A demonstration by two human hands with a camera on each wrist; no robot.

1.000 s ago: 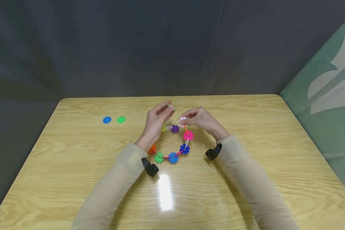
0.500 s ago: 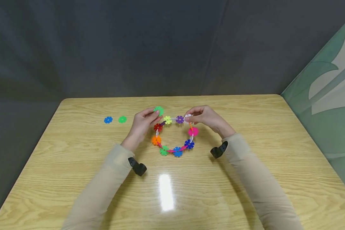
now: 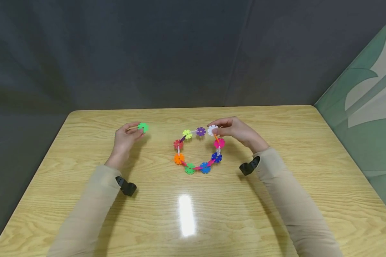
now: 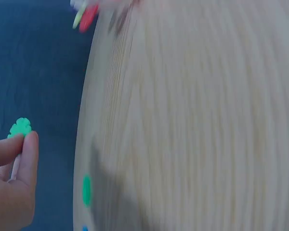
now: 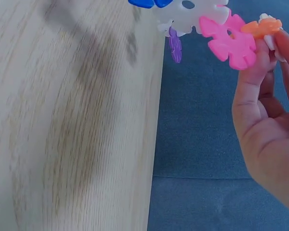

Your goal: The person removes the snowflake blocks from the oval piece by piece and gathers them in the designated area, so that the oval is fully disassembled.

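My left hand [image 3: 125, 141] pinches a green notched plastic disc [image 3: 143, 127] between thumb and fingertips, above the table's far left. In the left wrist view the same green disc shows over the left hand [image 4: 14, 178]. My right hand [image 3: 238, 132] pinches a white notched disc [image 3: 213, 130], one end of a curved chain of linked discs. Along the chain are a pink disc [image 3: 219, 143], a dark blue disc [image 3: 217, 157], an orange disc [image 3: 179, 159] and a yellow disc [image 3: 187, 134]. Its other end, a purple disc [image 3: 201, 131], lies apart from the white one.
A loose green disc [image 4: 86, 190] lies on the wooden table [image 3: 186, 207] near its far edge, with a sliver of a blue disc [image 4: 85, 228] beside it. In the head view the left hand covers both. A dark cloth [image 3: 180, 53] stands behind the table.
My left hand has moved left, away from the chain, carrying the green disc over the loose discs. My right hand has shifted slightly right with the white end, and the whole ring has come into view.
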